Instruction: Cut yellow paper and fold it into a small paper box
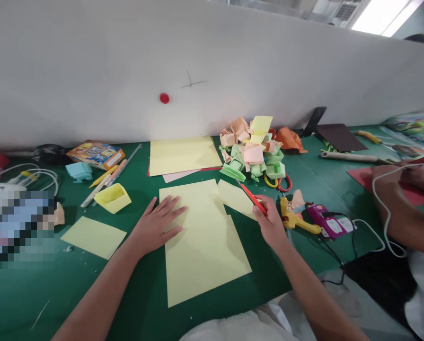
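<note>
On the green tabletop [144, 303], the yellow sheet [203, 265] lies lengthwise near to far, left of the right hand [270, 220], whose grip clasps a slim red tool [253, 197], while the nearer left hand [160, 225], grip released, rests on its far-left part.

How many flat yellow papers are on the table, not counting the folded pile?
4 visible: a large sheet under your left hand, a piece by your right hand, a small rectangle beside your left forearm, and the back stack's top sheet. More may be hidden.
</note>
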### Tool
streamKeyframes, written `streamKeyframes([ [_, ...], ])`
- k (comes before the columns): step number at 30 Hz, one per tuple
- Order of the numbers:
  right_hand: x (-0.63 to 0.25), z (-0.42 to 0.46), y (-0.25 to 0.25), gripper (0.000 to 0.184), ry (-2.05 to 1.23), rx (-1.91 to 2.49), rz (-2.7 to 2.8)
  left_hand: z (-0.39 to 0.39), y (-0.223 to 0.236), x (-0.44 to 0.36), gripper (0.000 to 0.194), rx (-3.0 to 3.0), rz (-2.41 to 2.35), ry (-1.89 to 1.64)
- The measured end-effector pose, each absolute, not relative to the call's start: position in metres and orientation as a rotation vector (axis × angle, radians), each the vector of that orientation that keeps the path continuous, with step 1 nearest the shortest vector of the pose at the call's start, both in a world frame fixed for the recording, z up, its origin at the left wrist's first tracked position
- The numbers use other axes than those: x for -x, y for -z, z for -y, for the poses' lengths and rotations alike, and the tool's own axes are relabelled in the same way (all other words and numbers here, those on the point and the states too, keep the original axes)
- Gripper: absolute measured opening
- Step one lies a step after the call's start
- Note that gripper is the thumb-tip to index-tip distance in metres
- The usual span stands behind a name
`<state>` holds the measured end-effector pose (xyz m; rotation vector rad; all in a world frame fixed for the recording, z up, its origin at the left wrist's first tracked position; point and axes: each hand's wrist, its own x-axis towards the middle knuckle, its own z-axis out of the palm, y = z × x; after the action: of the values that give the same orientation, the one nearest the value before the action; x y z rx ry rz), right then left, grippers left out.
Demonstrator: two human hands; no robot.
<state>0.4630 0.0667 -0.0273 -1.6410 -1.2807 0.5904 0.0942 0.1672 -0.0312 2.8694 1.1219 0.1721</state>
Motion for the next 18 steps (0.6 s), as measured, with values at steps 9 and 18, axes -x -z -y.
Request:
streamKeyframes([
  [9, -0.496, -0.079, 0.029, 0.037, -0.244, 1.857, 1.750, -0.165, 0.026, -0.095, 0.080, -2.849, -1.117, -0.156],
  [18, -0.488, -0.071, 0.026, 0.039, -0.072, 1.914, 1.876, -0.165, 0.025, -0.097, 0.074, -2.815, -1.135, -0.177],
])
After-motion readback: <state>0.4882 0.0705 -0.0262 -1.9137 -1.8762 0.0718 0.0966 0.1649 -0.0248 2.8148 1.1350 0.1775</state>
